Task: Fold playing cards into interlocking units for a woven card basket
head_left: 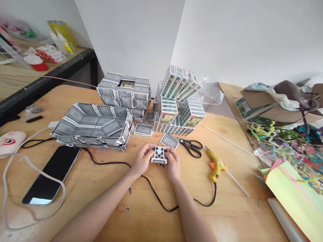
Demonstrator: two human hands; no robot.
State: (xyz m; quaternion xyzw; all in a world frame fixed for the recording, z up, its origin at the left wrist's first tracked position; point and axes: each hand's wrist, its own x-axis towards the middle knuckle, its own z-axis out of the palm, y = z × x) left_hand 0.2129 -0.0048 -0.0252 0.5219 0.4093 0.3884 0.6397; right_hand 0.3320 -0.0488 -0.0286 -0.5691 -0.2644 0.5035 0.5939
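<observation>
Between my two hands is a playing card [159,153] with black clubs facing up, its near edge folded so a strip of the patterned back shows. My left hand [144,158] pinches its left side and my right hand [173,162] its right side, thumbs on top. Just beyond lies a face-down card [169,141], partly under the blades of black-handled scissors [191,147]. A small pile of cards [143,129] sits farther back. To the left stands an open basket [93,126] built from folded cards. A yellow glue gun [216,165] rests on its side at right.
Boxed card decks [176,111] are stacked at the back, beside a larger card-built box [124,92]. A phone [51,174] and white cable [32,225] lie left. A black cord [156,196] crosses near my forearms. Pipe cleaners [290,144] and coloured paper [295,198] crowd the right.
</observation>
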